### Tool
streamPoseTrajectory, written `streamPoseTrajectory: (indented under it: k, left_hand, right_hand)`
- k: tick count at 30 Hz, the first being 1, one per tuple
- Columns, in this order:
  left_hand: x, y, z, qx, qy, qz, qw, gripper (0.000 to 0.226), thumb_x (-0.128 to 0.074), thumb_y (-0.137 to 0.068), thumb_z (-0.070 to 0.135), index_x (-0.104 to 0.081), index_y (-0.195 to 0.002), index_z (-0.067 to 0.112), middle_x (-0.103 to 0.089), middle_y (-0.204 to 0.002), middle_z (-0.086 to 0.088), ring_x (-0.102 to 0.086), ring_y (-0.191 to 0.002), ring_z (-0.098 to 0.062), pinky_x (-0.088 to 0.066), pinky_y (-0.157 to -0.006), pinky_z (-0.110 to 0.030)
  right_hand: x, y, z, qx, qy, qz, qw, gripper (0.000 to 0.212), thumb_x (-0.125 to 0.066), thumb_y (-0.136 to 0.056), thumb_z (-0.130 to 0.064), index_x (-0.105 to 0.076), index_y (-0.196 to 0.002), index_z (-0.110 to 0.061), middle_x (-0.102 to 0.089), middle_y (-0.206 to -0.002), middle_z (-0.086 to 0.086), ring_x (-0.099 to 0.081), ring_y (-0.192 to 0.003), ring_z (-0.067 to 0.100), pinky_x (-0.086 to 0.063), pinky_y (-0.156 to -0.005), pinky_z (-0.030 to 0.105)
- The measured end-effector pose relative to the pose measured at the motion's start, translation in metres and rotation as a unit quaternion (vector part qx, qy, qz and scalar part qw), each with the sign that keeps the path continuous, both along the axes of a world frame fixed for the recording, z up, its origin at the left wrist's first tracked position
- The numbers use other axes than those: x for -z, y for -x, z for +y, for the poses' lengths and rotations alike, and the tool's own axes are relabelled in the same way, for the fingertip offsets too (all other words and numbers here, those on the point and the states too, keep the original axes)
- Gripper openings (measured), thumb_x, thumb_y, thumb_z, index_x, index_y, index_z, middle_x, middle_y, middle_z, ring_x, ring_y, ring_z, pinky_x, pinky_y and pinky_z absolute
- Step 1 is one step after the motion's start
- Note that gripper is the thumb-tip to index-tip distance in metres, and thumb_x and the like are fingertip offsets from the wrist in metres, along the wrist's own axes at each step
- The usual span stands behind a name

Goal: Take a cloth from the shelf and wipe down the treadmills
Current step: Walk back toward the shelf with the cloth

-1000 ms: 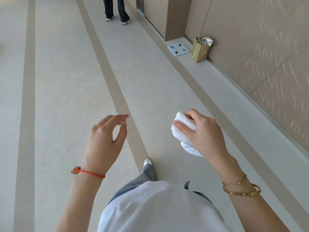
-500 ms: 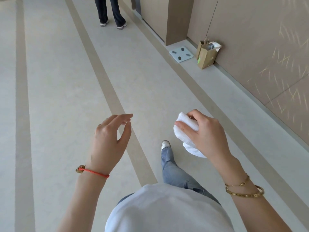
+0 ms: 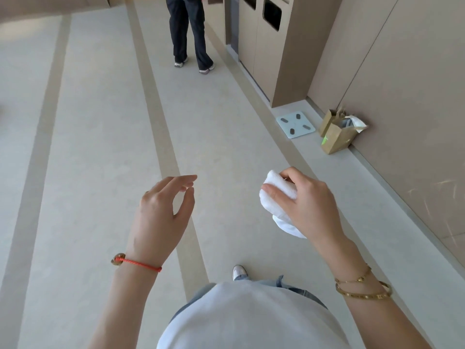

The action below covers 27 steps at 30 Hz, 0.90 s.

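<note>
**Cloth in the right hand, above the hallway floor**

The white cloth (image 3: 278,197) is bunched into a wad and held in the air in front of the person's body, above the pale floor (image 3: 100,147). The right hand (image 3: 307,202) has its grip closed around it: the thumb lies across the near side and the fingers curl over the top, while a loose fold hangs out below the palm. Two gold bracelets (image 3: 362,289) sit on that wrist.

The left hand (image 3: 161,212) is well apart from the cloth, at about the same height. Its grip holds nothing; the fingers are loosely bent, with the thumb near the fingertips but not pinching anything. A red cord bracelet (image 3: 141,264) circles the wrist.

Below, a white shirt (image 3: 251,318) and one shoe tip (image 3: 239,272) show.

Further out on the right, a brown paper bag (image 3: 336,137) stands against the wall with white and grey items poking out of its open top; what they are cannot be told. Just beside it lies a flat bathroom scale (image 3: 295,124). Beyond stands a tan bin cabinet (image 3: 266,46) with two dark openings, contents unseen. Another person's dark-trousered legs (image 3: 188,34) stand near it.
</note>
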State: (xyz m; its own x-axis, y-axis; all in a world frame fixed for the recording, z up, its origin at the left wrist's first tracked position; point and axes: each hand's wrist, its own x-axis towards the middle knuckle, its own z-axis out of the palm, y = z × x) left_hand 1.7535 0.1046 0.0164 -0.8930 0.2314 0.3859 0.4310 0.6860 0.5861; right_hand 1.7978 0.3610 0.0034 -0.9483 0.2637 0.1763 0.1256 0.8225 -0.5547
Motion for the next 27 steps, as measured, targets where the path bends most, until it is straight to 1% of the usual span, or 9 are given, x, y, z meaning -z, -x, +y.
streamPoseTrajectory:
  k: [2,4,6,13,17,19,21,24,27]
  left_hand:
    - [-0.003,0.042,0.012,-0.009,-0.003,0.003,1.000,0.020,-0.062,-0.091,0.003,-0.072,-0.108,0.009,-0.071,-0.096,0.002,-0.056,-0.067,0.008,-0.037,-0.069,-0.002]
    - [-0.004,0.080,0.022,-0.014,-0.009,0.006,1.000,0.020,-0.062,-0.091,0.003,-0.072,-0.107,0.009,-0.071,-0.096,0.001,-0.061,-0.073,0.000,-0.041,-0.072,-0.006]
    - [-0.002,0.117,0.030,-0.017,-0.011,0.004,1.000,0.020,-0.063,-0.091,0.002,-0.072,-0.107,0.009,-0.071,-0.096,0.001,-0.066,-0.080,-0.011,-0.046,-0.075,-0.015]
    - [0.017,0.258,0.055,-0.003,-0.008,-0.006,1.000,0.020,-0.061,-0.091,0.002,-0.072,-0.107,0.007,-0.071,-0.097,-0.001,-0.065,-0.078,-0.012,-0.045,-0.073,-0.015]
    - [0.019,0.356,0.071,0.010,-0.007,-0.011,1.000,0.020,-0.061,-0.091,0.001,-0.072,-0.107,0.007,-0.071,-0.097,-0.001,-0.057,-0.065,0.006,-0.039,-0.069,-0.003]
    - [0.015,0.406,0.080,0.022,-0.008,-0.012,1.000,0.021,-0.061,-0.091,0.001,-0.072,-0.108,0.007,-0.071,-0.097,-0.001,-0.056,-0.066,0.012,-0.037,-0.067,-0.001]
    - [0.011,0.455,0.088,0.032,-0.007,-0.011,0.999,0.021,-0.061,-0.091,0.002,-0.072,-0.109,0.007,-0.071,-0.098,0.000,-0.059,-0.069,0.008,-0.040,-0.069,-0.005]
    - [0.006,0.521,0.101,0.047,-0.001,-0.012,0.999,0.021,-0.060,-0.092,0.003,-0.072,-0.109,0.008,-0.072,-0.098,-0.002,-0.066,-0.079,-0.011,-0.048,-0.074,-0.020]
    - [0.003,0.581,0.112,0.059,0.004,-0.015,0.998,0.020,-0.061,-0.092,0.003,-0.072,-0.108,0.008,-0.072,-0.097,-0.001,-0.063,-0.075,-0.010,-0.048,-0.071,-0.023]
  right_hand:
    - [-0.004,0.045,0.012,-0.009,0.002,0.003,1.000,0.038,-0.043,-0.080,-0.065,-0.050,-0.079,-0.027,-0.054,-0.062,-0.009,-0.053,-0.059,0.011,-0.040,-0.051,0.026]
    - [-0.005,0.085,0.022,-0.015,0.003,0.002,1.000,0.039,-0.041,-0.078,-0.066,-0.049,-0.079,-0.028,-0.053,-0.061,-0.010,-0.052,-0.059,0.007,-0.037,-0.050,0.022]
    - [-0.002,0.123,0.031,-0.018,0.005,0.000,1.000,0.038,-0.041,-0.079,-0.066,-0.048,-0.078,-0.029,-0.053,-0.061,-0.010,-0.052,-0.058,0.007,-0.036,-0.049,0.022]
    - [0.019,0.258,0.057,-0.012,-0.010,-0.009,1.000,0.033,-0.053,-0.085,-0.057,-0.052,-0.080,-0.024,-0.057,-0.064,-0.008,-0.054,-0.060,0.014,-0.038,-0.051,0.026]
    - [0.024,0.348,0.071,0.006,-0.008,-0.012,1.000,0.032,-0.059,-0.086,-0.053,-0.055,-0.082,-0.022,-0.058,-0.065,-0.007,-0.055,-0.061,0.015,-0.042,-0.053,0.028]
    - [0.022,0.395,0.076,0.012,-0.005,-0.008,1.000,0.031,-0.061,-0.086,-0.051,-0.055,-0.081,-0.021,-0.058,-0.064,-0.006,-0.056,-0.061,0.018,-0.042,-0.054,0.030]
    - [0.018,0.442,0.081,0.020,-0.003,0.000,1.000,0.030,-0.062,-0.086,-0.050,-0.055,-0.081,-0.021,-0.058,-0.064,-0.007,-0.055,-0.061,0.018,-0.042,-0.054,0.030]
    - [0.015,0.503,0.090,0.036,-0.001,0.005,0.999,0.029,-0.063,-0.086,-0.050,-0.057,-0.083,-0.021,-0.059,-0.066,-0.007,-0.056,-0.062,0.018,-0.045,-0.055,0.032]
    - [0.013,0.556,0.100,0.045,-0.001,0.004,0.999,0.029,-0.063,-0.087,-0.048,-0.057,-0.084,-0.020,-0.060,-0.066,-0.005,-0.057,-0.062,0.019,-0.047,-0.056,0.033]
